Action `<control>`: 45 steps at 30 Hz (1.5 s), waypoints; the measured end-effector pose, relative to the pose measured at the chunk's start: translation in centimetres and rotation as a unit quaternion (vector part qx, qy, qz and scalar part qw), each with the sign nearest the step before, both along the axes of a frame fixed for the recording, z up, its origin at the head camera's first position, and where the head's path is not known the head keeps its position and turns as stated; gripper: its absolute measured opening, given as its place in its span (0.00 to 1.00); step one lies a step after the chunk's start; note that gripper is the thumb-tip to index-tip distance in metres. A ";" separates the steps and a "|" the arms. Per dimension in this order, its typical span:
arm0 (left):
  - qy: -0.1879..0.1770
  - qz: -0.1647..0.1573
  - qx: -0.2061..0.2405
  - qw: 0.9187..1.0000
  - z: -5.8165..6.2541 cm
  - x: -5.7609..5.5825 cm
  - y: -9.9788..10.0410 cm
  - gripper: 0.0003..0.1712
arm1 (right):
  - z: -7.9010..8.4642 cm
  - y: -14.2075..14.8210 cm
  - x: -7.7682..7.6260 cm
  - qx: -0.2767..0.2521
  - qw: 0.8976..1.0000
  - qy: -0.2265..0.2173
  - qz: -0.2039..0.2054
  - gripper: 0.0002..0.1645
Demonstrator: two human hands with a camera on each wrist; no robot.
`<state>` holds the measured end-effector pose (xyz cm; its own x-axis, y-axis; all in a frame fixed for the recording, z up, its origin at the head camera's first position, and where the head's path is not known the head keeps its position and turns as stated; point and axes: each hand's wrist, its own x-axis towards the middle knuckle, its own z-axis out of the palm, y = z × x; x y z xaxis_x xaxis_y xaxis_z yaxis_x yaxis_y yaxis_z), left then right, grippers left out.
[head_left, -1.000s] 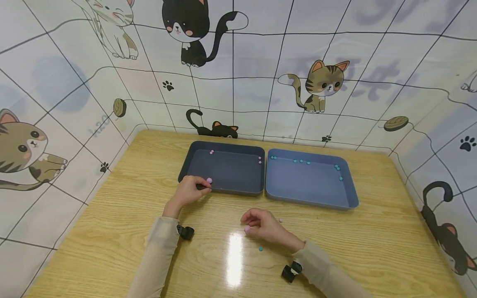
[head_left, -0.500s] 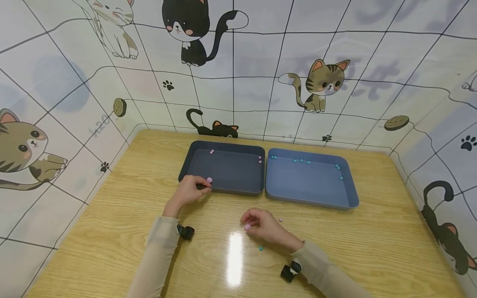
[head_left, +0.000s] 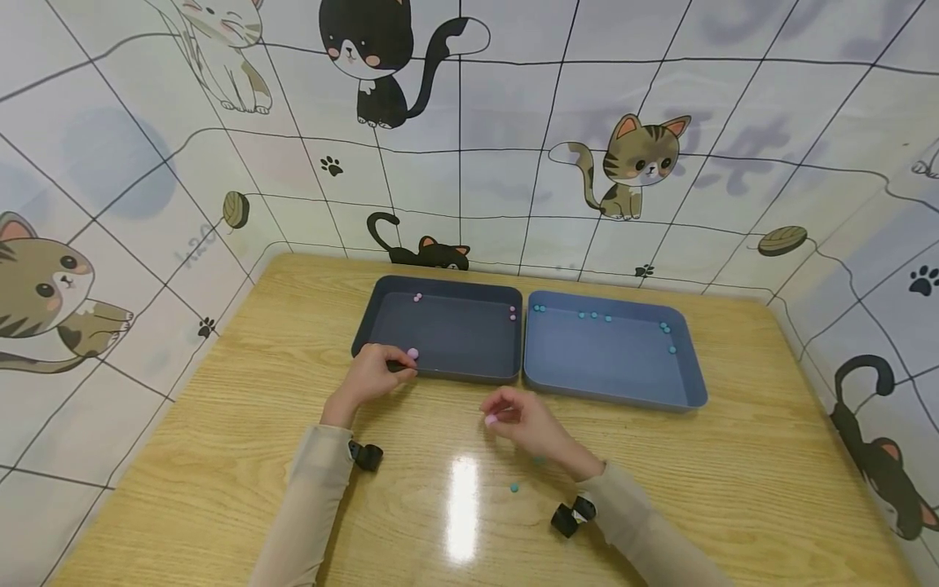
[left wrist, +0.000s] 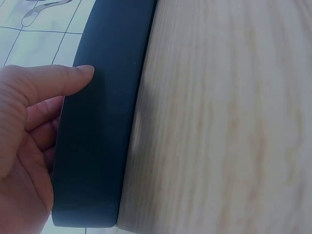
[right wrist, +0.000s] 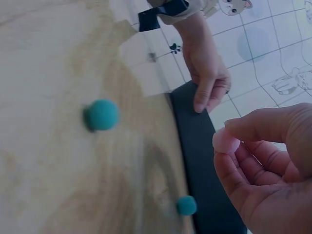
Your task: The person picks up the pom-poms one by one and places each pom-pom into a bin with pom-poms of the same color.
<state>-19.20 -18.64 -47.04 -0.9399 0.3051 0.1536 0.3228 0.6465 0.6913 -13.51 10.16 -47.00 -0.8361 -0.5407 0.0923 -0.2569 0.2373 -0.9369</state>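
Note:
My right hand (head_left: 528, 422) pinches a small pink ball (right wrist: 225, 141) between thumb and finger, just in front of the dark tray's near right side. With its thumb outside and fingers inside, my left hand (head_left: 374, 373) grips the near wall of the dark grey tray (left wrist: 105, 122). Inside that tray, a pink ball (head_left: 413, 354) lies by my left fingertips. More pink balls sit at its back (head_left: 418, 297) and right side. On the table are a teal ball (head_left: 514, 487) and a second teal ball (right wrist: 186, 205), partly visible beside my right wrist in the head view.
A blue tray (head_left: 609, 383) stands right of the dark tray, holding several teal balls (head_left: 594, 315) along its back and right walls. Both trays rest on a wooden table (head_left: 220, 456). Cat-patterned sheeting (head_left: 499, 179) rises behind and at the sides.
My right hand has moved forward toward the trays with the pink ball. A pink ball on the table beside it is now out of sight. My left hand keeps its grip.

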 end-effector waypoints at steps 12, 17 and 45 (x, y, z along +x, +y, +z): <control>-0.005 0.001 0.004 1.000 0.1 0.0 0.1 0.05 | 2.3 -0.3 -2.1 -0.035 0.998 -0.031 -0.046 0.12; -0.001 0.002 0.007 1.000 0.1 0.0 0.1 0.04 | 2.7 -0.5 -3.1 -0.061 0.996 -0.038 -0.057 0.13; 0.002 0.002 0.006 1.000 -0.2 -0.1 0.1 0.04 | 4.7 -2.4 -7.2 -0.127 0.983 -0.065 -0.118 0.14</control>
<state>-19.30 -18.58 -47.23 -0.9404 0.2998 0.1606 0.3230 0.6394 0.6978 -20.75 7.79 -42.33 -0.9494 -0.3026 0.0839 -0.0974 0.0298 -0.9948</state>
